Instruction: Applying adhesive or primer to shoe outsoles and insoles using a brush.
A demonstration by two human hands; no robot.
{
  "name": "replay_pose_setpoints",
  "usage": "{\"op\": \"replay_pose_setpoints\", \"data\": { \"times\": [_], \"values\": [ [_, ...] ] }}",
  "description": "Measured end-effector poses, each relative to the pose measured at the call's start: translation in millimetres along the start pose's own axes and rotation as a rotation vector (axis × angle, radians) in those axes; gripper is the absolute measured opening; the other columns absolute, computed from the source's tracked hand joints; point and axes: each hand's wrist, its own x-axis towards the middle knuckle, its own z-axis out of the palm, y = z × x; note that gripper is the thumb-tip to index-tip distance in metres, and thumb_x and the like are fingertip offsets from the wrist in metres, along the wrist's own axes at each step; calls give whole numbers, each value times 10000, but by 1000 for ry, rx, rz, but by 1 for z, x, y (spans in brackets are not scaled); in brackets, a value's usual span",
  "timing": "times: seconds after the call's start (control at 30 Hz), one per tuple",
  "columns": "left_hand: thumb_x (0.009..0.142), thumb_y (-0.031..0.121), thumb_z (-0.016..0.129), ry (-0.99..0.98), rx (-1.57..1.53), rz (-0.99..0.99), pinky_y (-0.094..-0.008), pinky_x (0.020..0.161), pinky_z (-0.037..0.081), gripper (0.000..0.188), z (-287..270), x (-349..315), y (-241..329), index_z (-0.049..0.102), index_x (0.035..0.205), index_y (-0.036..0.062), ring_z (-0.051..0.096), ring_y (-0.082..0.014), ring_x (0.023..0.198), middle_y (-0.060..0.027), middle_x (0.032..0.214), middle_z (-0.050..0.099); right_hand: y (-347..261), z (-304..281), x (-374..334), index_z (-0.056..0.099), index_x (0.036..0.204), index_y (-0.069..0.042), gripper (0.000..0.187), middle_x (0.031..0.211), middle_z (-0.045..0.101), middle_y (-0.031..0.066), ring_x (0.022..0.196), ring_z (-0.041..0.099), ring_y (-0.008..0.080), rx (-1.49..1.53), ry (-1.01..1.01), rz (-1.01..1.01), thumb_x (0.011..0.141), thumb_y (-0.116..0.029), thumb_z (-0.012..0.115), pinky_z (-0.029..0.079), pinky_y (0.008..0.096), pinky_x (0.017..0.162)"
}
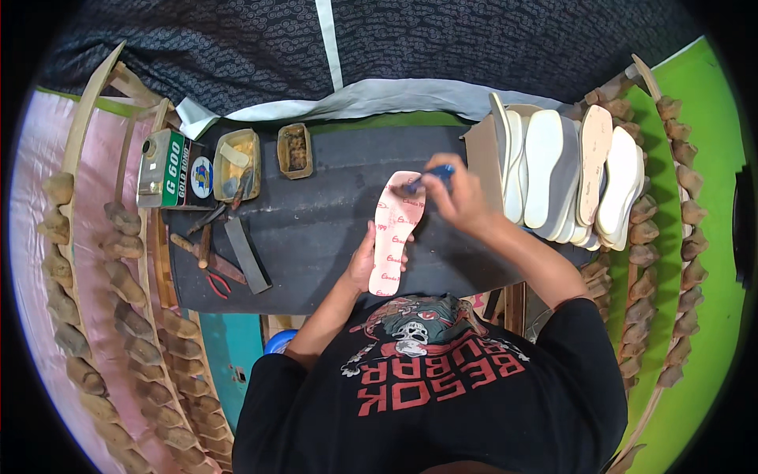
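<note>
My left hand point(363, 259) grips a pale pink insole point(390, 237) from below, thumb on one edge and fingertips on the other. The insole stands lengthwise above the dark worktable point(320, 245), its wider end away from me, with red printing along it. My right hand point(459, 197) is closed around a blue-handled brush point(439, 175), slightly blurred. The brush's dark tip meets the far end of the insole.
At the left stand a metal can point(175, 170), a tub with yellowish residue point(237, 158) and a smaller tub point(295, 150). Red-handled pliers point(219, 286) lie near a flat grey bar point(247, 254). Several insoles point(543, 170) are stacked right. Racks of wooden shoe lasts point(83, 375) flank the table.
</note>
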Motion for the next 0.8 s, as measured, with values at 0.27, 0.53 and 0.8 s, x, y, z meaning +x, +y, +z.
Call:
{"op": "replay_pose_setpoints", "data": {
  "times": [0.27, 0.53, 0.8],
  "values": [
    [1004, 685, 266, -15, -32, -32, -361, 698, 596, 773, -11, 4, -2, 531, 1339, 41, 682, -201, 808, -117, 1079, 659, 4, 21, -22, 554, 1095, -1, 296, 923, 671, 148, 842, 687, 327, -167, -82, -374, 876, -109, 722, 552, 411, 752],
    [1008, 681, 255, 17, 6, -86, -362, 681, 575, 772, 23, 10, 7, 564, 1291, 32, 673, -235, 737, -130, 913, 683, 6, 1, -12, 546, 1063, 12, 272, 922, 654, 160, 794, 668, 360, -212, 107, -211, 875, -63, 728, 548, 403, 726],
    [985, 711, 303, -8, -103, -167, -395, 689, 582, 769, 9, 7, 0, 610, 1234, 52, 695, -265, 740, -145, 867, 693, -12, 20, -41, 532, 1094, -7, 355, 910, 647, 150, 778, 658, 336, -180, -15, -448, 831, -87, 758, 536, 418, 707]
  ]
}}
